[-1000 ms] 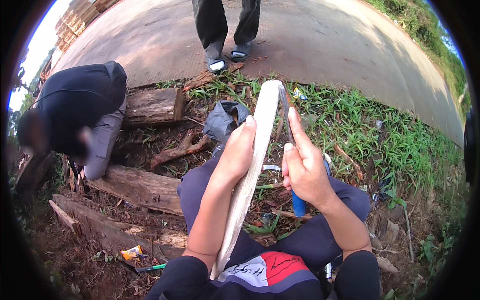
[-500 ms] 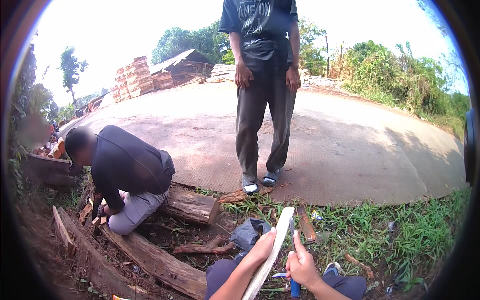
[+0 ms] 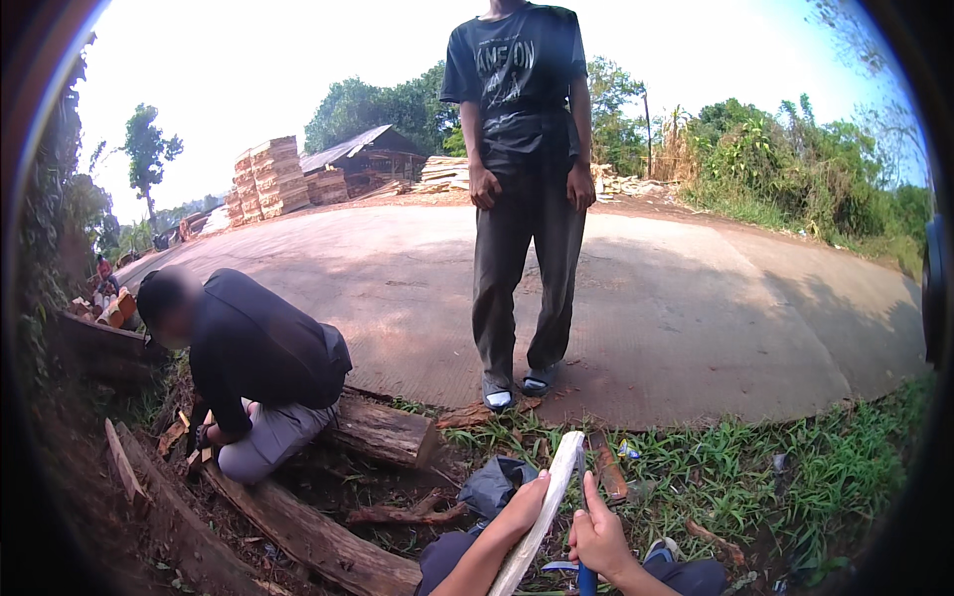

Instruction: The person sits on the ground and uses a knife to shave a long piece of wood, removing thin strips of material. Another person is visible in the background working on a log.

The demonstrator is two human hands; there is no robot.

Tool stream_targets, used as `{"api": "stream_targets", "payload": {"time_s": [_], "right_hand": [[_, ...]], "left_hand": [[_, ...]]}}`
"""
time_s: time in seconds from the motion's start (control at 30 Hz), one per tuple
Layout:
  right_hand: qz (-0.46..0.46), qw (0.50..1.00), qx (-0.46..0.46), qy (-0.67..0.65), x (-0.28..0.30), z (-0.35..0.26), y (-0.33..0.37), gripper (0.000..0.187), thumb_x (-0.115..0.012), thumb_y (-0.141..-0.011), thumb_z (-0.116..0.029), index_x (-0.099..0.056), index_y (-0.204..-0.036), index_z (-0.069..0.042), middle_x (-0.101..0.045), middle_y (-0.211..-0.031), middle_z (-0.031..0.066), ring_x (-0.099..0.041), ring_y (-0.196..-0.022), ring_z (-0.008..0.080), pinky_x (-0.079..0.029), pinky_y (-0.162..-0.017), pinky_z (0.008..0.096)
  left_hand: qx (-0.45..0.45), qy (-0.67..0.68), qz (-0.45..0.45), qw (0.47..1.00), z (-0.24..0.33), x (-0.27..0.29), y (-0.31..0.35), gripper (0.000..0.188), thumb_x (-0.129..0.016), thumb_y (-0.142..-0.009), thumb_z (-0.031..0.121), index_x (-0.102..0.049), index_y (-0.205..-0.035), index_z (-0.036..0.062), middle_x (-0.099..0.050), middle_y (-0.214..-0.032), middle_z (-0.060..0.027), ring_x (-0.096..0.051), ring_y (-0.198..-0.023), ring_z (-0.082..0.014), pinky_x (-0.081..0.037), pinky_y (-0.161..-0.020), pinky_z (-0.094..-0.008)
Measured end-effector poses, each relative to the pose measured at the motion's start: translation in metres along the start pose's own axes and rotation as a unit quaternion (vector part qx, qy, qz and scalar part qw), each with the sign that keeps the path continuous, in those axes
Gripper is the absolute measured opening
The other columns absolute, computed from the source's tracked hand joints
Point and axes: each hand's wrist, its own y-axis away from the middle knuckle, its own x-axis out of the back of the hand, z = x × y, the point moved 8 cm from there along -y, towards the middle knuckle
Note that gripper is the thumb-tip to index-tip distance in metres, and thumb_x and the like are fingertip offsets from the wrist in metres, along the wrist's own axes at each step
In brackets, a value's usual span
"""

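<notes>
My left hand (image 3: 521, 509) is wrapped round a long pale piece of wood (image 3: 549, 521), which slants up and away from me with its far end raised. Beside it, my right hand (image 3: 599, 541) grips a blue-handled metal tool (image 3: 587, 578), its thumb stretched up along the thin shaft. That shaft lies close against the wood's right side near the far end. Whether the tool is a knife or a chisel I cannot tell. My knees show beneath both forearms.
A person in a dark T-shirt (image 3: 519, 109) stands ahead on the concrete road (image 3: 676, 308). Another person (image 3: 263, 348) crouches at left among thick logs (image 3: 308, 526). A dark plastic bag (image 3: 495, 485) lies near my left hand, and a brown plank (image 3: 606, 467) rests on the grass.
The whole scene sits slightly lower in the picture, as my view has tilted up a little. Both hands keep their grips on the wood and the tool, nearly in place.
</notes>
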Motion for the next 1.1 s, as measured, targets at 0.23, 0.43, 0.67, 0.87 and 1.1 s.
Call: {"api": "stream_targets", "payload": {"time_s": [0.23, 0.43, 0.67, 0.87, 1.1], "right_hand": [[0.017, 0.999, 0.012, 0.029, 0.001, -0.003, 0.001, 0.066, -0.041, -0.1, -0.01, -0.011, -0.159, -0.013, -0.058, -0.062, 0.0045, -0.057, -0.048, 0.0114, -0.051, -0.048, 0.0284], [0.01, 0.998, 0.026, 0.055, 0.008, -0.004, -0.007, 0.065, -0.041, -0.101, -0.01, -0.011, -0.159, -0.014, -0.055, -0.067, 0.0039, -0.053, -0.05, 0.0101, -0.05, -0.048, 0.0269], [0.014, 0.997, 0.016, 0.072, 0.011, 0.0, 0.007, 0.067, -0.045, -0.098, -0.013, -0.017, -0.159, -0.013, -0.06, -0.062, 0.0043, -0.06, -0.052, 0.0143, -0.054, -0.056, 0.0329], [0.064, 0.977, 0.112, 0.168, 0.013, 0.006, -0.005, 0.066, -0.048, -0.095, -0.013, -0.022, -0.156, -0.006, -0.06, -0.06, 0.0186, -0.065, -0.056, 0.0343, -0.052, -0.058, 0.0419], [0.071, 0.984, 0.076, 0.144, 0.011, 0.007, -0.014, 0.067, -0.048, -0.095, -0.015, -0.021, -0.156, -0.005, -0.06, -0.061, 0.021, -0.065, -0.059, 0.0384, -0.05, -0.059, 0.0426]], "left_hand": [[0.015, -0.018, -0.033, 0.999, -0.005, -0.012, -0.003, 0.053, -0.029, -0.108, 0.043, -0.06, -0.118, 0.0003, -0.062, -0.082, -0.0074, -0.056, -0.066, -0.0139, -0.048, -0.059, -0.0309], [-0.008, 0.004, 0.0, 1.0, 0.008, -0.023, 0.006, 0.054, -0.026, -0.108, 0.045, -0.06, -0.102, 0.0028, -0.056, -0.067, -0.0053, -0.052, -0.049, -0.0155, -0.044, -0.046, -0.0306], [0.016, 0.009, -0.014, 1.0, -0.005, -0.01, 0.003, 0.055, -0.03, -0.107, 0.047, -0.059, -0.115, 0.0009, -0.058, -0.072, -0.006, -0.054, -0.051, -0.0146, -0.046, -0.045, -0.0285], [-0.004, 0.005, -0.004, 1.0, 0.003, -0.008, -0.001, 0.054, -0.026, -0.107, 0.047, -0.055, -0.094, 0.0038, -0.054, -0.066, -0.0068, -0.052, -0.046, -0.0186, -0.044, -0.043, -0.0327], [0.0, -0.003, 0.014, 1.0, -0.006, -0.005, 0.001, 0.054, -0.026, -0.107, 0.046, -0.058, -0.101, 0.003, -0.054, -0.064, -0.0061, -0.053, -0.045, -0.0183, -0.044, -0.042, -0.032]]}}
